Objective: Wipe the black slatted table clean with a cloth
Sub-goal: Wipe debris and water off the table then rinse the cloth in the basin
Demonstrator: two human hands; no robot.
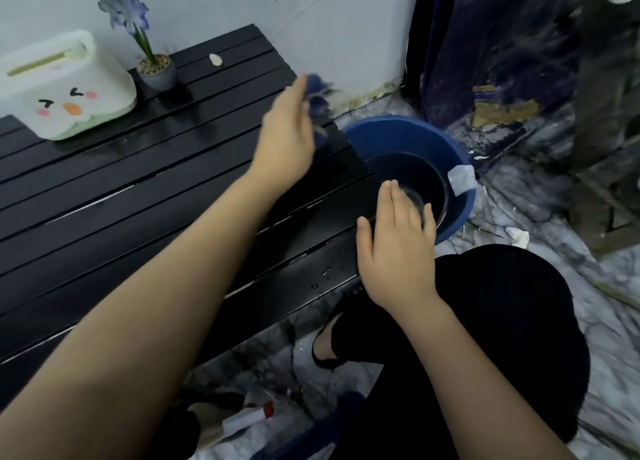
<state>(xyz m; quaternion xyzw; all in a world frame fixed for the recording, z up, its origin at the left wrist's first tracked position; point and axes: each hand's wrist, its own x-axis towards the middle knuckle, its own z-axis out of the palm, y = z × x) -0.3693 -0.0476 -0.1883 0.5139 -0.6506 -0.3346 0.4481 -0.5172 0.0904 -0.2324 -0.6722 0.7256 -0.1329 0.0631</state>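
Observation:
The black slatted table point(114, 196) runs from the left edge to the middle of the head view. My left hand point(287, 137) is raised over its far right end, blurred by motion, with a dark blue cloth point(318, 96) at its fingers. My right hand point(398, 241) hangs flat with fingers extended at the table's near right corner, beside the bucket, holding nothing. Water drops lie on the nearest slat by that hand.
A blue bucket point(460, 203) of water with a dark bowl inside stands on the floor right of the table. A white tissue box point(62, 89) with a face, a small potted blue flower point(156, 68) and a white scrap point(215, 60) sit on the table. My black-clad knee point(502, 321) is below.

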